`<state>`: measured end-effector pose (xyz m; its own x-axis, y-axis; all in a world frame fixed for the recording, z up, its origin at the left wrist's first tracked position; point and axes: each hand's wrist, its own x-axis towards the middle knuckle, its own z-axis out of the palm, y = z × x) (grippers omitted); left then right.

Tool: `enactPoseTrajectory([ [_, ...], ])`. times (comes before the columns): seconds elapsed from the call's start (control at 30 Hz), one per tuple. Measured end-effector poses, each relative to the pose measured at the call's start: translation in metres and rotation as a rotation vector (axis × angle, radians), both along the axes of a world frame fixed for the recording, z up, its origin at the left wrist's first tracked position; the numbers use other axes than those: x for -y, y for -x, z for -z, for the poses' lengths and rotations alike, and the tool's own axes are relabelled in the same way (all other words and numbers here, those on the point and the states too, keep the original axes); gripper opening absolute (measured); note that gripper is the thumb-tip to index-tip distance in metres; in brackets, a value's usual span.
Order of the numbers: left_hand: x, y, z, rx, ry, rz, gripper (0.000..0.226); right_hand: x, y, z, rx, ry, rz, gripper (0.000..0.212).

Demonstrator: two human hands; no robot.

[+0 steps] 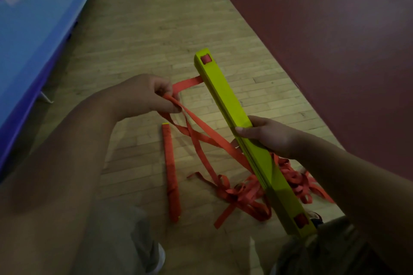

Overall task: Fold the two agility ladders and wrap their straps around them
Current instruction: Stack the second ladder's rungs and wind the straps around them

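The right hand (268, 136) grips the stacked yellow-green rungs (241, 123) of one folded ladder, held slanted above the wooden floor (138, 35). The left hand (147, 94) pinches its red strap (201, 131), which trails into a loose tangle below the rungs. A second ladder (171, 172), already wrapped in red, lies on the floor nearby. A blue mat (33, 29) runs along the left, a dark red surface (324, 29) along the right.
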<state>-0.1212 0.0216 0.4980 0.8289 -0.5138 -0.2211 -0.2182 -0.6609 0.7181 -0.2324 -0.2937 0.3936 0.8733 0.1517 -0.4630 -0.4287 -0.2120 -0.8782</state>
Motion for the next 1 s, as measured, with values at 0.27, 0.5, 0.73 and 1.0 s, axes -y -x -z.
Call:
enactPoseTrajectory([
  [0.27, -0.002, 0.003, -0.002, -0.155, 0.147, 0.087, 0.052, -0.001, 0.0, -0.008, 0.014, 0.01, 0.012, 0.027],
  [0.5, -0.007, -0.001, -0.002, -0.125, 0.079, 0.043, 0.028, 0.003, 0.0, -0.009, 0.042, 0.025, 0.114, 0.028],
  [0.73, -0.008, -0.013, 0.011, -0.025, 0.021, -0.039, 0.051, 0.005, -0.003, -0.005, 0.11, 0.12, 0.192, 0.027],
  [1.0, -0.017, -0.023, 0.017, 0.112, -0.193, 0.004, 0.039, 0.008, 0.001, -0.007, 0.072, 0.117, 0.222, 0.023],
])
